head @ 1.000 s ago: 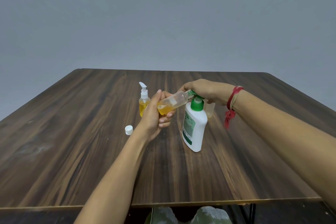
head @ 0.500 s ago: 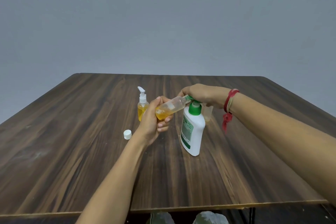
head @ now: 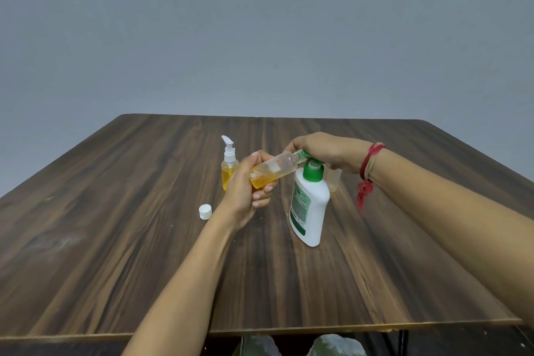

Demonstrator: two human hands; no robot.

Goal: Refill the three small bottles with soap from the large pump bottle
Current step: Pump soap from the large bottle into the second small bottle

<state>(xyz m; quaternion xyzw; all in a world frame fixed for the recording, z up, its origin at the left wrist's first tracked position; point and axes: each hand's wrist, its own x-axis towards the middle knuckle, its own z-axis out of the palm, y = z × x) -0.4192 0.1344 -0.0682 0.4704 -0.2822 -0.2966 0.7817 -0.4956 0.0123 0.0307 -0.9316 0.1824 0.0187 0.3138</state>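
Little had changed from half a second before: the left hand (head: 245,191) still kept its grip closed round the lower half of the tilted small bottle (head: 274,169). The bottle was held above the table (head: 115,240), amber soap pooled at its low end and its mouth up at the green nozzle. The right hand (head: 326,150) stayed over the head of the large pump bottle (head: 310,211), hiding it, so I could not tell whether that grip clasped the head or only pressed on it. A filled pump-top bottle (head: 229,170) and a white cap (head: 205,211) stood left of the hands. A clear third bottle (head: 335,179) was mostly hidden behind the large one.
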